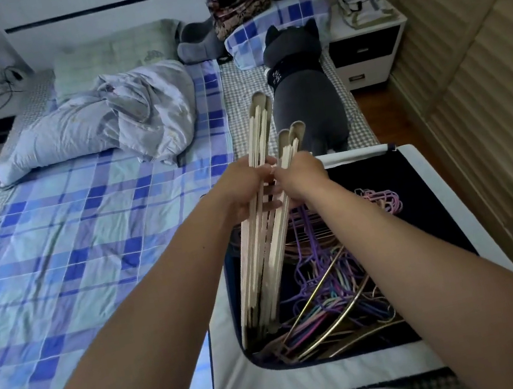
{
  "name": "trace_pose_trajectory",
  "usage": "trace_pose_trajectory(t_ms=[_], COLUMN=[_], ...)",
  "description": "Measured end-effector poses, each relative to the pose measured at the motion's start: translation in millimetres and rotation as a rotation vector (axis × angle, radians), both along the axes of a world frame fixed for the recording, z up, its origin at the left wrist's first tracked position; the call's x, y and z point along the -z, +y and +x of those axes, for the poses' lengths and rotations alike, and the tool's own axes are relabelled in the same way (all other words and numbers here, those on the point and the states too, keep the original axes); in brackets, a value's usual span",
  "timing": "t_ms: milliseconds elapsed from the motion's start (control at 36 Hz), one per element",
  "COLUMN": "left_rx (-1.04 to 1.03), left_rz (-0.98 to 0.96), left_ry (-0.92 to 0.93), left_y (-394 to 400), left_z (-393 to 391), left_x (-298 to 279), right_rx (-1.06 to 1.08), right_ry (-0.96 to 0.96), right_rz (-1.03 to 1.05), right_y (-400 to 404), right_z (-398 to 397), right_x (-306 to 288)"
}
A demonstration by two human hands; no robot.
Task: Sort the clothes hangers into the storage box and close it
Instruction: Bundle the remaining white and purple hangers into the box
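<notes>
A bundle of cream hangers (261, 261) stands upright, its lower ends inside the open storage box (314, 385) at the bed's right edge. My left hand (242, 190) grips the bundle's left part near the middle. My right hand (301, 178) grips the right part beside it, and the two hands touch. The hangers' tops fan out above my hands. Inside the dark box lies a tangle of purple, pink and metal hangers (336, 296). The box has a white rim and its top is open.
The box sits on a bed with a blue checked sheet (72, 259). A crumpled duvet (107, 124) lies at the far left, a grey cat plush (302, 91) beyond the box. A nightstand (365, 43) and a wooden wardrobe (485, 88) stand on the right.
</notes>
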State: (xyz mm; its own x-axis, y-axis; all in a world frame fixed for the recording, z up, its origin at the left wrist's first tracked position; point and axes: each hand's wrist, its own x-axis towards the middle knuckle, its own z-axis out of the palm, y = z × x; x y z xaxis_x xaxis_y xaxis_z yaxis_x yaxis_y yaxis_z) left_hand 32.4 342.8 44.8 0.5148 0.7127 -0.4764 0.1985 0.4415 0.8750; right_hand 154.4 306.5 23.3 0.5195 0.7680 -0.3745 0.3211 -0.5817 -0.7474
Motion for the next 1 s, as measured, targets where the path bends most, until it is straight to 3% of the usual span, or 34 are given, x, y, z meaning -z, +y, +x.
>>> trace_pose_trajectory(t_ms=[111,222,417,556,722,889,1000], left_rx=[-0.038,0.062,0.058,0.019,-0.063,-0.283,-0.196], left_rz=[-0.010,-0.020,-0.067,0.074,0.032,-0.054,-0.160], left_ry=[0.035,0.075,-0.014,0.086,0.221,0.447,0.513], left_y=[-15,-39,-44,-51,-68,-47,-43], left_z=[-9,-19,-33,-43,-52,-50,-42], left_x=[20,50,64,75,102,113,120], right_rx=[0.031,0.015,-0.020,-0.040,-0.214,-0.395,-0.341], right_ry=[0.093,0.244,0.269,0.415,0.583,0.275,0.171], right_rz=[0.047,0.056,0.036,-0.027,-0.117,-0.173,-0.173], right_y=[-2,-1,-1,-17,-46,-74,-89], right_z=[9,9,-4,-22,-35,-40,-25], right_x=[6,7,16,40,67,78,83])
